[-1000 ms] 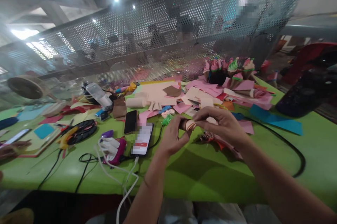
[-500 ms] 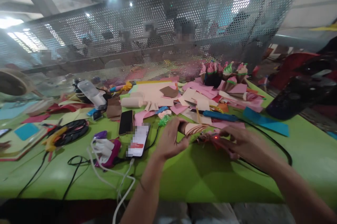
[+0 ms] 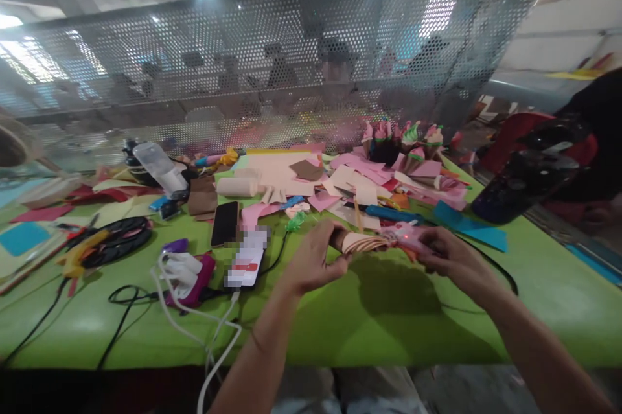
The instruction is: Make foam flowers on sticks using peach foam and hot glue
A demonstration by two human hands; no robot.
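Observation:
My left hand [image 3: 311, 260] is closed on one end of a rolled, ribbed peach paper piece [image 3: 362, 243], held just above the green table [image 3: 389, 330]. My right hand [image 3: 449, 257] grips a small pink glue gun [image 3: 407, 236] with a red light on it. The gun's tip touches the right end of the paper piece. Both forearms reach in from the bottom edge.
Pink, peach and brown paper scraps [image 3: 340, 177] cover the table's far middle, with paper cones [image 3: 403, 142] behind. A black phone [image 3: 226, 223], a lit phone [image 3: 247, 258], a white charger with cables [image 3: 187, 268] and a black coil [image 3: 116, 239] lie left. A perforated screen [image 3: 291, 64] closes the back.
My right hand left the paper piece, dropped to the table on the right, took up the pink glue gun and brought it to the paper. The left hand kept its hold.

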